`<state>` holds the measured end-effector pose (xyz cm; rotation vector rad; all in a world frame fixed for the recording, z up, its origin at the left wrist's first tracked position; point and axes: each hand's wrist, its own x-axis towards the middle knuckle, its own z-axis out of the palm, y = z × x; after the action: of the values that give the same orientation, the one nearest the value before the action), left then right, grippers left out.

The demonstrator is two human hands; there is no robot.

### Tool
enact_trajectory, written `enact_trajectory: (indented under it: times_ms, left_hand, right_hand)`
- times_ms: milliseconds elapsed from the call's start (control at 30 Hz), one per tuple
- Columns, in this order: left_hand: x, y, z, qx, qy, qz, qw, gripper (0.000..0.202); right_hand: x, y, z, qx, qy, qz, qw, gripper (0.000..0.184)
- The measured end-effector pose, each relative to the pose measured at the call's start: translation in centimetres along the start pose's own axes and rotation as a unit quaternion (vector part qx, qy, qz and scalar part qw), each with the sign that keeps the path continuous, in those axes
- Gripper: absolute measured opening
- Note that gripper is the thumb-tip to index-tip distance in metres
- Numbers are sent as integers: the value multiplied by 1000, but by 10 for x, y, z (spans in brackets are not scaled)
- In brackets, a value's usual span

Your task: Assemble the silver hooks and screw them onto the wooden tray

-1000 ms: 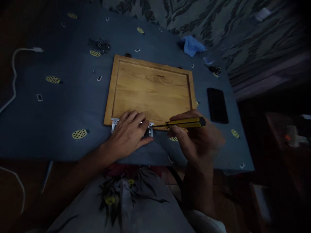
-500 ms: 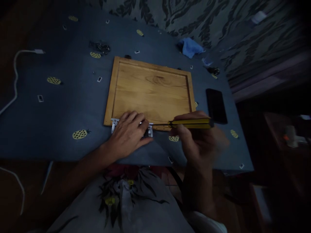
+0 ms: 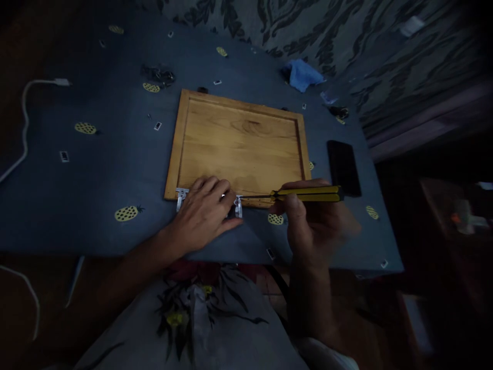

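Note:
A shallow wooden tray with a raised rim lies flat on the table. Silver metal hardware sits along its near edge, and a second end of bright metal shows at the near left corner; my hand hides the middle, so I cannot tell if it is one piece. Fingers bent over that edge and thumb on the near side, my left hand grips the metal. In my right hand is a yellow-and-black screwdriver, held almost level, its thin shaft pointing left with the tip at the right-hand metal end.
A blue cloth with pineapple prints covers the table. To the right of the tray lies a black phone. Farther back are a crumpled blue cloth and small dark items. A white cable runs along the left.
My right hand and the screwdriver handle have shifted slightly to the right, the shaft still level. My left hand and the tray stay in place.

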<state>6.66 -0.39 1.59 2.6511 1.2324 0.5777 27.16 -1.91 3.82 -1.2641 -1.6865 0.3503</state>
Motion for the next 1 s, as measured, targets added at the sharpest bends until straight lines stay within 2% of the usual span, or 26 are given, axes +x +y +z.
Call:
enact_trajectory:
  times_ms: [100,267,500,800,1000]
  left_hand:
    - [0,0,0,4,0,-1,1000,34]
    - [0,0,0,5,0,-2,1000,34]
    - [0,0,1,7,15,4,1000,39]
    - [0,1,1,11,8,-2,1000,39]
    - [0,0,2,7,28,6,1000,38]
  right_hand:
    - [0,0,2,-10,22,-1,1000,8]
    - [1,-2,2,-9,5,3,1000,7]
    - [10,-9,-2,-15,-42,-47,998,5]
    - [31,-12,-11,19,-149,-52,987,5]
    - [27,-11,-5,5,-109,-44,993,6]
